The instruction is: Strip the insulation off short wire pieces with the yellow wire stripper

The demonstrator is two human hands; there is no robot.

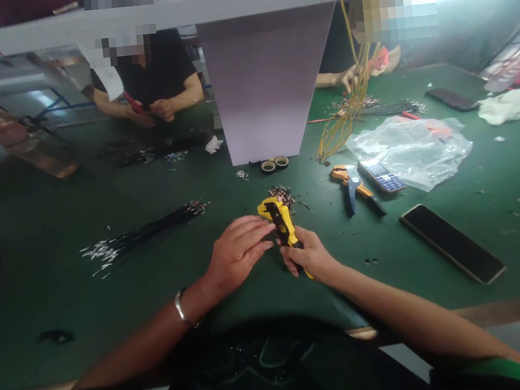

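My right hand (pixel 309 253) is wrapped round the handles of a yellow and black hand tool (pixel 281 222), whose head points up and to the left. Beside the tool's head, my left hand (pixel 240 249) has its fingers stretched toward it, with the fingertips close together at the black part. Whether something thin sits between those fingertips is too small to tell. Behind the tool lies a small pile of short wire scraps (pixel 286 195). A bundle of black wires (pixel 148 233) with bare or tipped ends rests on the green table (pixel 128 312) to the left.
To the right are an orange and blue tool (pixel 354 189), a keypad phone (pixel 381 175), a black smartphone (pixel 452 244) and a clear plastic bag (pixel 416 149). Two tape rolls (pixel 274 165) lie before a pale upright panel (pixel 263 84). Two people work across the table.
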